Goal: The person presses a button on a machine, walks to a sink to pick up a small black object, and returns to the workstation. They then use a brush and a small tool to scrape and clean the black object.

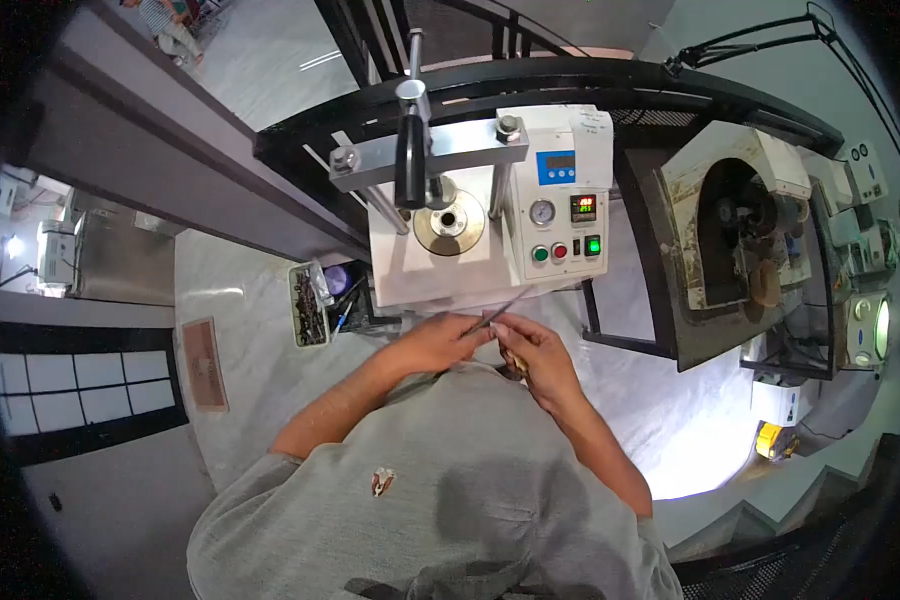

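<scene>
Close to my body, my left hand [442,342] and my right hand [542,358] meet fingertip to fingertip. The fingers of my left hand are closed on a slim, dark, pointed metal tool [504,308], whose tip slants up and to the right. My right hand's fingers are curled around a small yellowish-brown piece [518,366], mostly hidden by the fingers. Just beyond both hands stands a white benchtop machine [440,280] with a round metal plate [450,228] under a crossbar [430,160] and a black handle [410,160].
The machine's control panel [558,215] has a gauge, buttons and lit displays. Left of it are a tray of small dark pieces [310,305] and a purple round item [337,279]. A dusty open-fronted machine [695,210] stands on the right. A person [170,25] is far off, upper left.
</scene>
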Demonstrator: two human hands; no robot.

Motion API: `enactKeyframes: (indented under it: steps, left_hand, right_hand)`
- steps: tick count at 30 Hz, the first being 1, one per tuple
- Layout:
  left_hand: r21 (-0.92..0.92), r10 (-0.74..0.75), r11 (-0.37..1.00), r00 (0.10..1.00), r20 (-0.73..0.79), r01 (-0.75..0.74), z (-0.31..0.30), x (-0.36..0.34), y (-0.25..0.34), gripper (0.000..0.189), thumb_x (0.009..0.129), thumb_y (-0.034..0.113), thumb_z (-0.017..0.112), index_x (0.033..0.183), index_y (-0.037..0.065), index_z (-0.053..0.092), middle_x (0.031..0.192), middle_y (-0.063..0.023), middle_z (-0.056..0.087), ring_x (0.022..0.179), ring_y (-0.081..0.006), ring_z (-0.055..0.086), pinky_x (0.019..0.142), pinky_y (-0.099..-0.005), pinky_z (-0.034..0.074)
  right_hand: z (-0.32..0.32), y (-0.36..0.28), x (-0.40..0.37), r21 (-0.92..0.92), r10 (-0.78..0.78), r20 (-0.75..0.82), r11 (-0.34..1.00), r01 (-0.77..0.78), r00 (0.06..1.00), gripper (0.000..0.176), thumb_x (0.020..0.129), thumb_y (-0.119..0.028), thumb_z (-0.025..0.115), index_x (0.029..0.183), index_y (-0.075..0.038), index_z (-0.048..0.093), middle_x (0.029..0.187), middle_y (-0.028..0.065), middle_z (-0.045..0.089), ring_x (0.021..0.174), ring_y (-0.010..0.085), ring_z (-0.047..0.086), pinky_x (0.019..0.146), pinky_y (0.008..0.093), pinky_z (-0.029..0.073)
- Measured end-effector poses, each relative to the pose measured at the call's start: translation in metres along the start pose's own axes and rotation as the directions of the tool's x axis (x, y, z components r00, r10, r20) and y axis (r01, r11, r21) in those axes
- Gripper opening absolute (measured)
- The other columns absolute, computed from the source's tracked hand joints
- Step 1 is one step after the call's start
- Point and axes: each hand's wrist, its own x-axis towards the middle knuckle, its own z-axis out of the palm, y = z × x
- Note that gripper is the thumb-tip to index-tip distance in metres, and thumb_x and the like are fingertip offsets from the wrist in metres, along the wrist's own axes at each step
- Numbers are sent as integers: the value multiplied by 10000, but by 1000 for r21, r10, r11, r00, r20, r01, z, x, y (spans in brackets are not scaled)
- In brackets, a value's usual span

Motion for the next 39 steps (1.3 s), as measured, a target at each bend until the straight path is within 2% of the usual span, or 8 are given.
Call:
enactKeyframes:
  steps: [3,6,14,20,22,25,33,39]
  left_hand:
    - [-123,111,985,991,-78,-120,-4,32,5,332,988,347,542,1116,47,608,737,-56,589,653,-137,542,596,-320,450]
    - [-214,6,977,999,39,3,-8,38,1,313,981,339,563,992,27,589,694,18,521,617,-68,479,546,-245,395]
    - [-507,84,857,996,-28,-87,7,46,-19,241,987,258,558,864,53,535,709,13,518,640,-60,478,562,-233,381]
    - [-378,61,920,989,-133,-107,4,37,-33,279,998,289,536,875,39,557,725,3,526,664,-93,488,606,-250,405]
    - [-430,33,891,967,-253,-143,4,33,-51,265,995,283,539,888,41,563,724,7,532,650,-86,491,593,-249,406]
    - [-631,-137,749,885,-444,-201,7,16,-60,241,983,289,556,935,54,574,755,10,546,643,-85,497,591,-243,412]
    - [-547,-307,697,497,-812,-464,-42,-38,-125,237,992,313,508,947,87,562,733,14,483,638,-86,413,572,-242,310]
    - [-521,-271,665,476,-836,-535,-103,-47,-139,206,996,251,469,897,79,523,681,26,386,623,-99,367,598,-268,294]
  right_hand:
    - [-17,-17,17,61,-18,-93,998,23,996,281,930,-217,656,1106,2,657,856,-13,620,703,51,518,623,199,404]
    - [-18,-10,22,127,26,-115,992,-11,993,239,926,-206,661,1058,-7,665,833,-22,614,690,35,505,597,192,393]
    - [-28,1,33,229,31,-161,973,7,986,226,888,-207,711,1007,-17,682,747,-34,580,600,36,463,537,195,353]
    - [-43,11,38,188,28,-210,982,12,977,309,883,-199,715,1107,9,666,769,-27,597,643,57,509,575,209,400]
    - [-69,18,49,-387,-336,-296,898,209,894,465,874,-167,707,1298,-31,573,768,31,613,650,142,545,625,254,451]
    - [-92,16,56,-784,-510,-300,613,96,806,679,862,-185,705,1469,-191,402,793,67,581,686,203,564,669,335,476]
    - [-87,7,80,-977,-459,-112,211,-15,882,797,845,-125,681,1516,-247,269,882,179,597,807,357,603,750,453,492]
    - [-88,17,97,-989,-490,-110,142,-45,865,763,846,-130,670,1507,-199,295,911,198,612,830,381,609,777,472,495]
